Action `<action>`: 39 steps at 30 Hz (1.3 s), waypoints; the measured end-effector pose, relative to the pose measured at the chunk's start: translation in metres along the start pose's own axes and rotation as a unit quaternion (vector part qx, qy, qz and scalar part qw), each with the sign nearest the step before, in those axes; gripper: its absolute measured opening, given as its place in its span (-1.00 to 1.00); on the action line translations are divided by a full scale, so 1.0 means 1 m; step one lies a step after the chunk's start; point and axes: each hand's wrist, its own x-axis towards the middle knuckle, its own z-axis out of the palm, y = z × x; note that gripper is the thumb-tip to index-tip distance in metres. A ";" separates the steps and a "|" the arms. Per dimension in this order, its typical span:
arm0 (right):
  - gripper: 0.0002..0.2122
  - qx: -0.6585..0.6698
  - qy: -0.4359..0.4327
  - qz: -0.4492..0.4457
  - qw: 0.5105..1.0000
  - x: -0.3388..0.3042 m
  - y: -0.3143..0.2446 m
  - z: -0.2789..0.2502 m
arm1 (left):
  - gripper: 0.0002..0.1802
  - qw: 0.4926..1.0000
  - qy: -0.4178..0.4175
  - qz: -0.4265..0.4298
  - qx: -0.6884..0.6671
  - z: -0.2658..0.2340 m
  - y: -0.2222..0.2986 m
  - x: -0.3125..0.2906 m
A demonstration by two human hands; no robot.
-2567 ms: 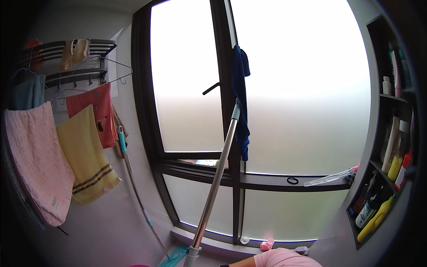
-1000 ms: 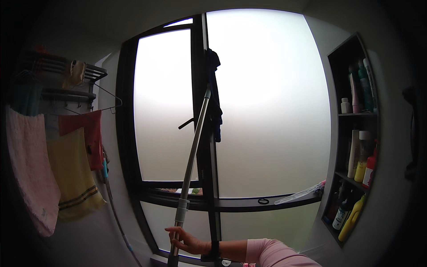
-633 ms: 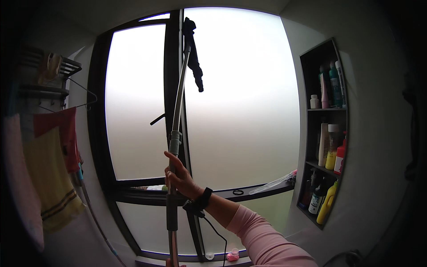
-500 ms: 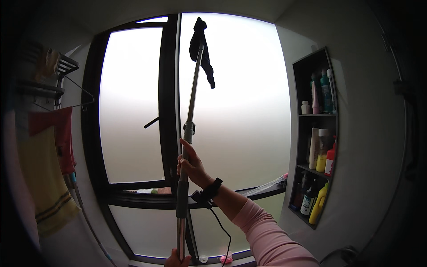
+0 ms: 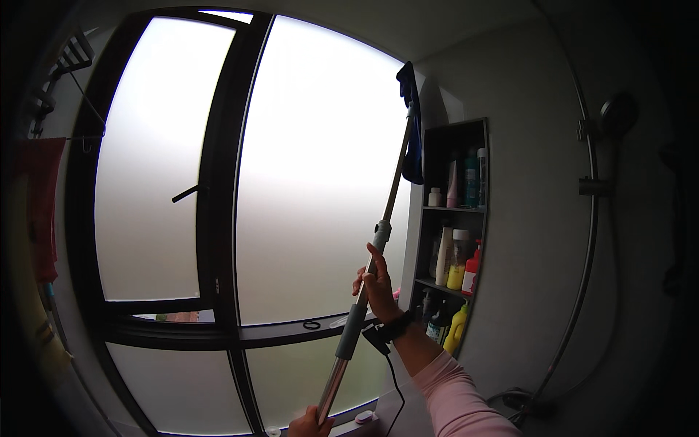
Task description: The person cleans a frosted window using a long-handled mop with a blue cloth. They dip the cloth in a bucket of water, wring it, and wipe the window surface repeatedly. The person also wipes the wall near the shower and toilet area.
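Observation:
Both my hands are closed around a long flat mop with a metal telescopic pole [image 5: 397, 173] and grey grip sections. My right hand [image 5: 377, 290] wraps the upper part of the handle, just below the grey collar; one finger points up along it. Low down, my left hand [image 5: 310, 424] grips the metal tube near the lower edge. The dark blue mop head [image 5: 413, 149] stands upright at the right side of the bright frosted window pane [image 5: 320, 167], by the wall corner. Whether it touches the glass or the wall, I cannot tell.
Right of the window, a dark recessed shelf [image 5: 455, 210] holds several bottles. Farther right hang a shower rail [image 5: 591, 218] and shower head [image 5: 620, 113]. A window handle [image 5: 186, 194] juts out at left, near a red towel [image 5: 42, 207]. A black cord [image 5: 398, 382] hangs below my wrist.
The mop head has swept right and somewhat down, from the middle of the pane to its right edge. The pole leans right now, both hands still on it. My view has turned right.

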 end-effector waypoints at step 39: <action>-0.31 -0.066 0.078 -0.098 0.990 0.002 -0.031 -0.036 | -0.75 0.985 -0.125 -0.001 -0.122 -0.001 -0.023 0.084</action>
